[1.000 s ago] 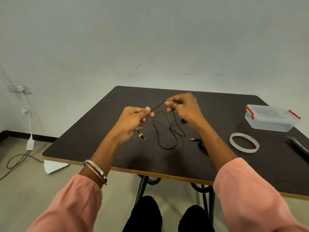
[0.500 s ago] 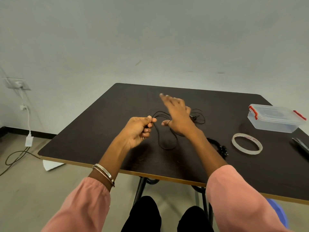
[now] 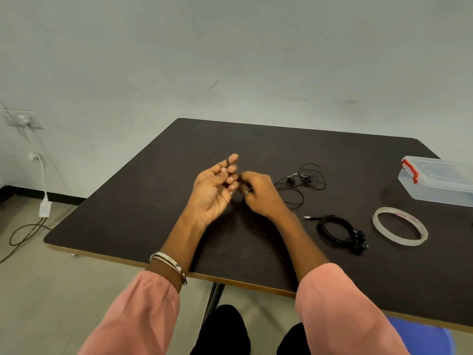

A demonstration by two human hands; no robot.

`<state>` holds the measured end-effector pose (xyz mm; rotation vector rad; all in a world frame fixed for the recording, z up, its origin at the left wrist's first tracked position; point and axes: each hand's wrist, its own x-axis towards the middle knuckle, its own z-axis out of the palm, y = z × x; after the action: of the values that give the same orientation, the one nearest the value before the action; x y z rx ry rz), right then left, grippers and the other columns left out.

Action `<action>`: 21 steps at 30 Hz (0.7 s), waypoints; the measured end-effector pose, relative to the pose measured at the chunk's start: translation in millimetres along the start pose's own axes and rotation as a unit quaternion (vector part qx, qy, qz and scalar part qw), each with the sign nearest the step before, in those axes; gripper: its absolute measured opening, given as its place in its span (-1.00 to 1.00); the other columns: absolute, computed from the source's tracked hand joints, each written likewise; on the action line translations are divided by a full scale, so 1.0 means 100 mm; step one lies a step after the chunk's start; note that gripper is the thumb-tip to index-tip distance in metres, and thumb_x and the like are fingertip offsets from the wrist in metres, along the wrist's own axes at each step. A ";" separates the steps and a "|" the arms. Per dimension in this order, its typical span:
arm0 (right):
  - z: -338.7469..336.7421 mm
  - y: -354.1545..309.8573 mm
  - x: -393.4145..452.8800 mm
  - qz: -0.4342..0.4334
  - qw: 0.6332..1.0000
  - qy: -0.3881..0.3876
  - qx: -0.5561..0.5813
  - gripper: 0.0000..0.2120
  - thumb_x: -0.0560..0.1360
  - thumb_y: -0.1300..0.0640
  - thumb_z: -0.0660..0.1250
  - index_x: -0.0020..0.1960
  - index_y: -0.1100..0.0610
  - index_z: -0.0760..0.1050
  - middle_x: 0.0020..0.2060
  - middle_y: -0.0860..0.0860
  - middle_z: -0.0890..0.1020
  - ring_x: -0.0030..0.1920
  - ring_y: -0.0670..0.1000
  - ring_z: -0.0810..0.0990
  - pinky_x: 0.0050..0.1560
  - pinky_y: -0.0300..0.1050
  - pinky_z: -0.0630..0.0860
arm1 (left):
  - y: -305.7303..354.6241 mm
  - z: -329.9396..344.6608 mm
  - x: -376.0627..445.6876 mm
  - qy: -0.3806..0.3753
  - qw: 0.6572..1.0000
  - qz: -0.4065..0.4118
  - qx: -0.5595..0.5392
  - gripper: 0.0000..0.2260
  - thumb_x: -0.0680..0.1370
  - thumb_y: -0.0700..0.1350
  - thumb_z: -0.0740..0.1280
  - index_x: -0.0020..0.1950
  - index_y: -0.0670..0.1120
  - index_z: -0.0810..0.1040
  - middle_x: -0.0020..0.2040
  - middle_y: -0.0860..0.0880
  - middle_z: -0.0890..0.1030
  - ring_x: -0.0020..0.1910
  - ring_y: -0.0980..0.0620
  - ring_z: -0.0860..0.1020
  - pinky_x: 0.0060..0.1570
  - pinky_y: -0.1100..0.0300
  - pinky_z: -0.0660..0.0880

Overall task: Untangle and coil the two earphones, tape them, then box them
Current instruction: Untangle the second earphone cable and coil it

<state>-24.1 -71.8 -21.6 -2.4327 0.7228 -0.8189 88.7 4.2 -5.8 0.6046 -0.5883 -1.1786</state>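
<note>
My left hand (image 3: 213,190) is palm up over the middle of the dark table (image 3: 133,201), with the black cord of one earphone wound over its fingers. My right hand (image 3: 261,196) is right beside it, pinching the same cord. The loose rest of that earphone (image 3: 304,180) trails in open loops on the table to the right. A second black earphone (image 3: 337,231) lies coiled in a bundle further right, its jack pointing left. A roll of clear tape (image 3: 399,229) lies flat beside it. A clear plastic box (image 3: 440,180) with red clips and its lid on stands at the right edge.
The table's near edge runs just below my forearms. A wall socket with a white charger and cables (image 3: 44,208) is at the left, on the wall and floor. A blue stool (image 3: 422,336) shows at the bottom right under the table.
My left hand has turned palm up with the cord over its fingers. My right hand went from spread open back to pinching the cord next to the left hand.
</note>
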 end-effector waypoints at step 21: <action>-0.41 -0.04 -0.16 -0.011 0.994 0.030 0.103 -0.91 0.46 0.13 0.44 -0.18 0.13 0.68 -0.32 0.00 0.70 -0.27 -0.03 0.67 -0.19 -0.04 0.59 | -0.10 -0.06 -0.03 -0.014 0.967 -0.003 0.253 -0.51 0.56 -0.44 0.20 0.47 -0.26 0.22 0.01 -0.10 0.65 -0.03 0.05 0.66 0.03 0.15 0.60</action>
<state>-60.5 -70.0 3.8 -2.2441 0.6031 -0.9304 85.3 5.4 -18.0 1.0224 -0.9228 -1.0444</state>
